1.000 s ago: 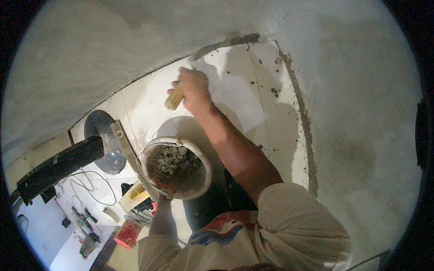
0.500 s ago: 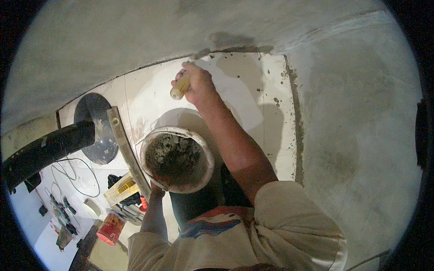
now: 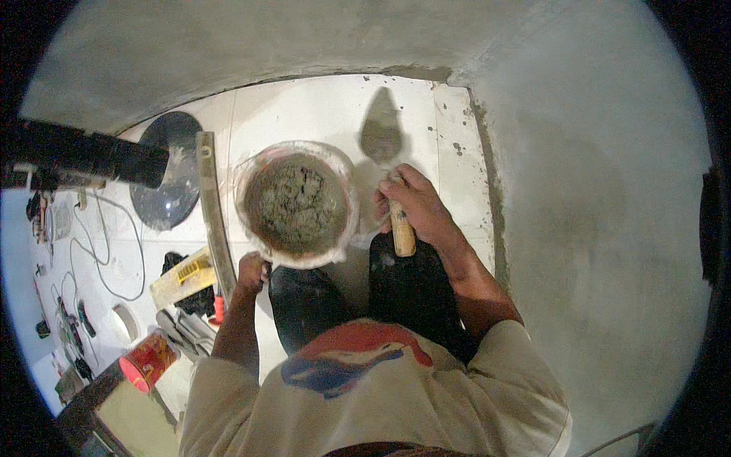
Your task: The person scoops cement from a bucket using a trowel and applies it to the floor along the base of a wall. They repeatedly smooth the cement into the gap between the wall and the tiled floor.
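My right hand [image 3: 423,202] is closed around the wooden handle of a pointing trowel [image 3: 381,131]. Its pointed blade, smeared with grey, is aimed away from me above the white tiles. To the left of the trowel is a round bucket [image 3: 354,199] with a pale, mortar-crusted rim. Wet grey mortar [image 3: 298,204] lies inside it. My left hand [image 3: 252,272] grips the near left side of the bucket, where a small dark part shows at the fingers; the exact hold is partly hidden.
A grey plastered wall [image 3: 594,228] rises on the right, another [image 3: 274,38] ahead. Left of the bucket are a long level [image 3: 217,221], a black disc [image 3: 164,171] under a thick black tube [image 3: 84,156], a yellow-handled float [image 3: 185,276], cables [image 3: 106,289] and a red can [image 3: 148,362].
My right hand has drawn back from the foot of the far wall toward me, bringing the trowel beside the bucket. My left hand stays at the bucket. The view has shifted.
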`<state>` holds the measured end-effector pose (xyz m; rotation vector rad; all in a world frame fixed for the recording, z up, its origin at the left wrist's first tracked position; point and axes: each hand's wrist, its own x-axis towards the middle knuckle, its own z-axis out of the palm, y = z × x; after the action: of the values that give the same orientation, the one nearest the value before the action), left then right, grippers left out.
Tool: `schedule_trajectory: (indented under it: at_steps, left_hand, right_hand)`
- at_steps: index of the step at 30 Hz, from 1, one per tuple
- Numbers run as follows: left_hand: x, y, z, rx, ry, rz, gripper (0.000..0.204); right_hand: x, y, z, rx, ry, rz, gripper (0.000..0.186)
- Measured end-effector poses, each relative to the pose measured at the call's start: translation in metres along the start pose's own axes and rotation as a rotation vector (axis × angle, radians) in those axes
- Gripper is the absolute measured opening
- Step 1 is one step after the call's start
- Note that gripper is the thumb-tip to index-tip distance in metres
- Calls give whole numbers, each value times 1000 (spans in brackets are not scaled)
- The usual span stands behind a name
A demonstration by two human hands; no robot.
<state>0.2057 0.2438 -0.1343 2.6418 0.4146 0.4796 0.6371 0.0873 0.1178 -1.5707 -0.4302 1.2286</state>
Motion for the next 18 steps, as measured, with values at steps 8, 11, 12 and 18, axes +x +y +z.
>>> schedule_trajectory:
  at_steps: [8,11,12,18]
  left_hand:
    - [58,43,0,-1261,457,-1434,49]
    - [73,36,-20,-1615,717,-1193,87]
    - [107,66,-34,-1484,748,-1124,95]
    - [150,73,-68,-1144,650,-1015,61]
  right_hand:
    - [-132,10,-55,-373,91,-24,26]
    - [-153,18,-61,-990,202,-479,27]
    - [-162,13,-65,-1009,188,-409,30]
    - [-140,-18,-17,-1263,74,-534,31]
